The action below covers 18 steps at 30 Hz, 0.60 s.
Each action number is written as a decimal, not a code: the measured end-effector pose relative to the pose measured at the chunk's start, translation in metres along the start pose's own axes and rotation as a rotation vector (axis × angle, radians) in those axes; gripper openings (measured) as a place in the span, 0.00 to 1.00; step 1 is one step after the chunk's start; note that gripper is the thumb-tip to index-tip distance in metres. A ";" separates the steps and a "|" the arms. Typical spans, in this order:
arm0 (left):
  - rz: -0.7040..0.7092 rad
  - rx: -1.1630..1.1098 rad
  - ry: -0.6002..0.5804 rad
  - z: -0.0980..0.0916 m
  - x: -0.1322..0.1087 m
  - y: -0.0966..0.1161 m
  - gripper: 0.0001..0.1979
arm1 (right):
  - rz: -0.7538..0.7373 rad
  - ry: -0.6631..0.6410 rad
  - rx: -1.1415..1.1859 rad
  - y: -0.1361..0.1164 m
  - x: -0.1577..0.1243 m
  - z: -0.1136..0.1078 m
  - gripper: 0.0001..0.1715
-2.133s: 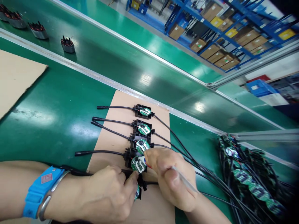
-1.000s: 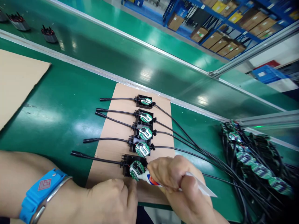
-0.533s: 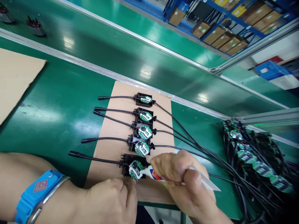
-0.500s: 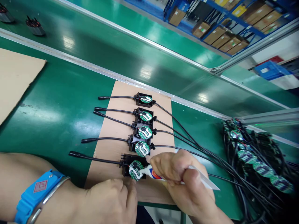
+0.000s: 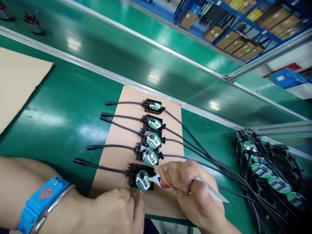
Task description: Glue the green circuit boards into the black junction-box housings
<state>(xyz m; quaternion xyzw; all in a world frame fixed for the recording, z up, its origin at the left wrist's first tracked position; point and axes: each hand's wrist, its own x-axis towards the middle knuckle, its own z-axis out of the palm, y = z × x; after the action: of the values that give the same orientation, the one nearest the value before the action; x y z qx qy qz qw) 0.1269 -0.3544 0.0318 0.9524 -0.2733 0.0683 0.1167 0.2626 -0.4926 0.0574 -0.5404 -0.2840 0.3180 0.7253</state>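
Note:
Several black housings with round green circuit boards and black cables lie in a row on a cardboard sheet (image 5: 122, 156). My right hand (image 5: 192, 191) is closed round a white glue tube (image 5: 212, 193), and the tube's nozzle touches the nearest board (image 5: 142, 181). My left hand (image 5: 114, 211), with a blue wrist strap (image 5: 40, 201) and a metal bangle, rests fisted on the cardboard just below that nearest housing, its thumb tip by the housing's lower edge. Whether the fingers pinch anything is hidden.
A heap of black cables with green boards (image 5: 268, 175) lies at the right. A second cardboard sheet (image 5: 17, 81) lies at the left. Beyond a metal rail runs a green conveyor with a wound coil part (image 5: 32, 24). Blue shelves with cartons (image 5: 243, 29) stand behind.
Two seconds ago both hands handled the nearest housing. It now lies flat in the row, and the tube's nozzle stays on its board. The wound parts on the conveyor have moved left.

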 end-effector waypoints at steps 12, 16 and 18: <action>0.068 0.145 0.000 0.002 0.001 0.000 0.16 | 0.017 -0.018 0.152 0.012 0.027 0.006 0.18; 0.061 0.141 0.009 -0.001 0.002 -0.003 0.16 | 0.009 -0.025 0.109 0.016 0.024 0.007 0.18; 0.085 0.144 0.005 -0.004 0.004 -0.004 0.14 | 0.005 -0.034 0.077 0.018 0.021 0.006 0.17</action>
<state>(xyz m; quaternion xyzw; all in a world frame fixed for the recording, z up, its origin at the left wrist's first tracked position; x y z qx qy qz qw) 0.1318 -0.3518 0.0358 0.9457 -0.3075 0.0949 0.0453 0.2686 -0.4686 0.0435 -0.5075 -0.2825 0.3397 0.7398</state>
